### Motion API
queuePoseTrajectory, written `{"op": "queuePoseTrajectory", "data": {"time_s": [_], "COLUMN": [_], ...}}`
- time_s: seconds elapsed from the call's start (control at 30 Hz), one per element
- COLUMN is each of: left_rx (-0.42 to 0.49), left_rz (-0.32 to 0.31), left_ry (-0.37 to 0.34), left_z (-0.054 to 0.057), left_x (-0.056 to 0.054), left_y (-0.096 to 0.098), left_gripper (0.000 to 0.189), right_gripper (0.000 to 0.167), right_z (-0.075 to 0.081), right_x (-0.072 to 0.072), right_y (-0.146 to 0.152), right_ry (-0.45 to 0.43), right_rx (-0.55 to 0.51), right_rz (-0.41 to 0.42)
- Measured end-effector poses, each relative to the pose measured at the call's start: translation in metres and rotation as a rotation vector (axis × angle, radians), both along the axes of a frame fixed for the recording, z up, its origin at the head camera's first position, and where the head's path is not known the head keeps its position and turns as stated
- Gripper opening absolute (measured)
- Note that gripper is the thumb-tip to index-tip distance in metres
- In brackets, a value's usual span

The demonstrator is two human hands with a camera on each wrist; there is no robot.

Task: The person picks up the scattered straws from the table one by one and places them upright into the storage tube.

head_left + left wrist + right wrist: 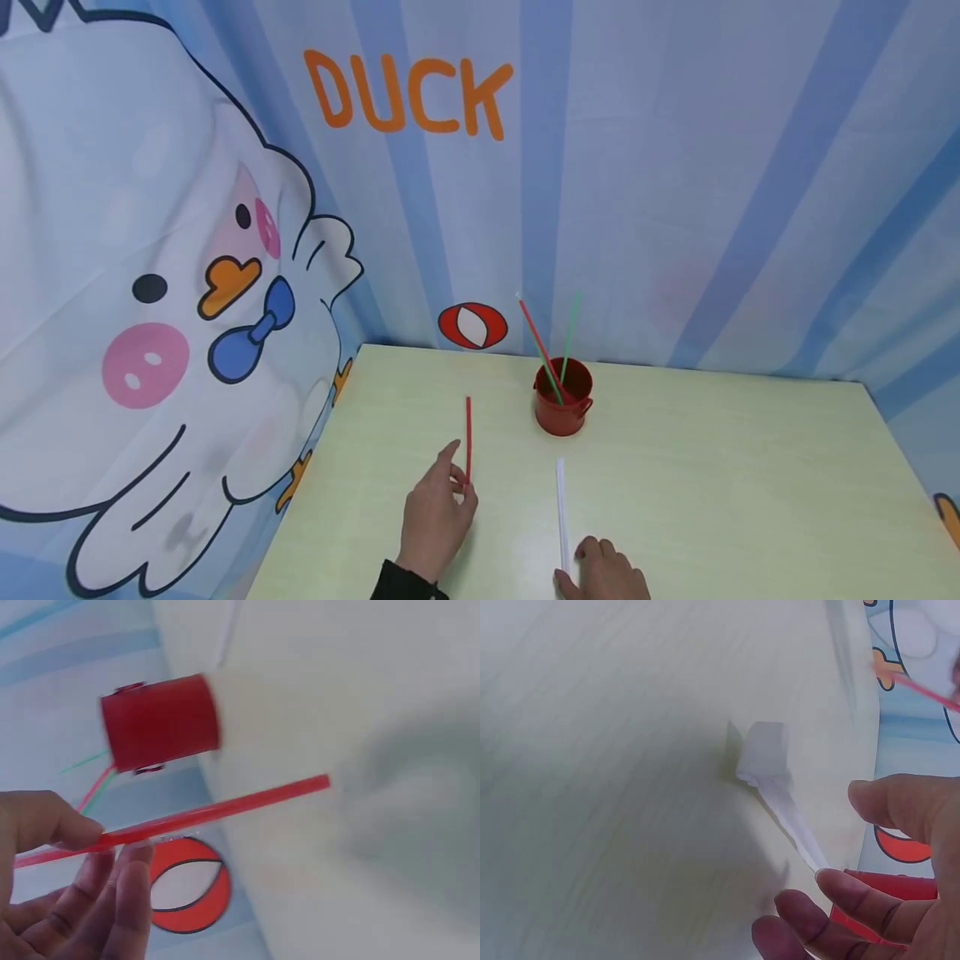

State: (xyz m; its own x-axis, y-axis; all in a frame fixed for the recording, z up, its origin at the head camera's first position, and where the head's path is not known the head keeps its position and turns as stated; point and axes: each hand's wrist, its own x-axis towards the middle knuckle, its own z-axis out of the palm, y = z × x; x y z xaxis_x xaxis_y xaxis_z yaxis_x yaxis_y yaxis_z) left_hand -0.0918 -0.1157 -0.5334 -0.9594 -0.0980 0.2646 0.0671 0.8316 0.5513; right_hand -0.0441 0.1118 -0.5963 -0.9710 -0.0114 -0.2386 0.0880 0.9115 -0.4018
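My left hand (pixel 438 512) pinches a red straw (pixel 468 433) between thumb and fingers. In the left wrist view the straw (pixel 225 810) is held raised, one end sticking out past the fingertips. On the table lies a long white strip (pixel 562 508), and in the right wrist view a wider white piece (pixel 763 754) shows at its near end. My right hand (pixel 606 571) is beside this strip, thumb and fingers spread apart. One fingertip appears at the strip's edge in the right wrist view; whether it touches, I cannot tell.
A small red bucket (pixel 558 417) stands toward the back of the pale table (pixel 735 475). Green straws (pixel 572 329) and a red straw (pixel 534 329) lean in it. Behind the table hangs a blue striped cloth (pixel 630 208) with a duck print.
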Motion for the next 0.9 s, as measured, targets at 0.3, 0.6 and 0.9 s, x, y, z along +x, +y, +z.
{"op": "queuePoseTrajectory", "data": {"time_s": [0.3, 0.6, 0.9], "left_rx": [0.129, 0.143, 0.226], "left_rz": [-0.053, -0.187, -0.281], "left_ry": [0.121, 0.168, 0.132], "left_z": [0.054, 0.080, 0.092], "left_x": [-0.030, -0.068, -0.114], "left_y": [0.013, 0.042, 0.069], "left_gripper": [0.045, 0.021, 0.012], "right_gripper": [0.043, 0.040, 0.038], "right_z": [0.001, 0.004, 0.009], "right_x": [0.003, 0.009, 0.017], "right_y": [0.003, 0.016, 0.020], "right_ry": [-0.030, 0.007, 0.030], "right_rx": [-0.001, -0.040, -0.073], "right_rz": [-0.026, -0.040, -0.056]}}
